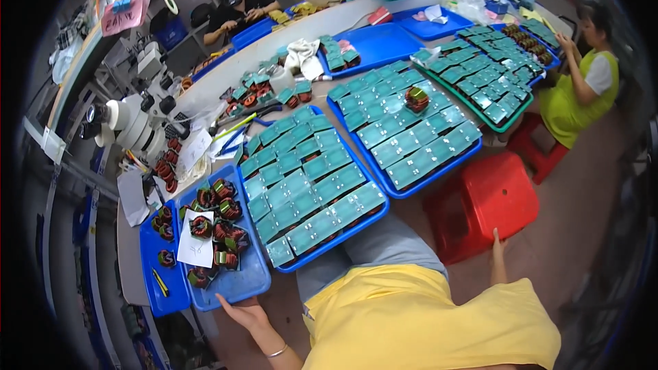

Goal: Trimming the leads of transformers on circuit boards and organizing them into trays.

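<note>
At the near edge of a blue tray (255,281) is my left hand (245,314), its thumb at the rim and its fingers partly hidden beneath. In that tray lie several copper-wound ring coils (226,258) on small boards, one of them on a white paper slip (195,252). Off to the right, my right hand (498,250) grips the rim of a red plastic stool (504,192), which is tipped on its side. Its thumb shows on the edge; the other fingers are mostly hidden.
Blue trays of green circuit boards (308,195) cover the table before me, a loose coil (416,99) on one. A microscope (130,120) stands at the left. A yellow cutter (160,283) lies in a narrow blue tray. A person in a green vest (582,106) sits at the right.
</note>
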The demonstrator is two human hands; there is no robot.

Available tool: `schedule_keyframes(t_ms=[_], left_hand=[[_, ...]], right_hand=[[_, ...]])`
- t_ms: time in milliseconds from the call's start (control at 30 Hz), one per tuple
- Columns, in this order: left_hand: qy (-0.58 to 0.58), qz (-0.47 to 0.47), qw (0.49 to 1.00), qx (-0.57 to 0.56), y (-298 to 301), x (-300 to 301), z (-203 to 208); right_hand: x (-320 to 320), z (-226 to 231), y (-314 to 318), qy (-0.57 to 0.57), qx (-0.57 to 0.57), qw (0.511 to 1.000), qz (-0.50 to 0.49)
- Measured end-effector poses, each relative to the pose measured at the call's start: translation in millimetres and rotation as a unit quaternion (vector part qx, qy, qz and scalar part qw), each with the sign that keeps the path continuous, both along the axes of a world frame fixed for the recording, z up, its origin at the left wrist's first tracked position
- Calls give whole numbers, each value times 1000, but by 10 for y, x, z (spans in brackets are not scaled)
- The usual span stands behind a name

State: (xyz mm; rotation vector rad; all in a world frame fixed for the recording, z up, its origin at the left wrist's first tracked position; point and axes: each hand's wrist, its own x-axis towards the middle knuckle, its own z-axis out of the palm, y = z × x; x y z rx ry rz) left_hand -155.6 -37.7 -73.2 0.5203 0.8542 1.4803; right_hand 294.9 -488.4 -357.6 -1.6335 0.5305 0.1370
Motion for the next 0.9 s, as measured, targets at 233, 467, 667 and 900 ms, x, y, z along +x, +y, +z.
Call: schedule_keyframes(t_ms=[233, 467, 667, 900], left_hand=[[-1, 29, 997, -69, 118, -154, 46], [6, 75, 989, -130, 153, -5, -13], [-6, 114, 983, -141, 126, -8, -25], [-27, 121, 979, -165, 178, 87, -95]], right_hand=[[-160, 264, 78, 137, -1, 978, 158], [143, 111, -504, 217, 56, 957, 186], [411, 144, -199, 259, 60, 939, 218], [555, 213, -164, 242, 62, 947, 202]])
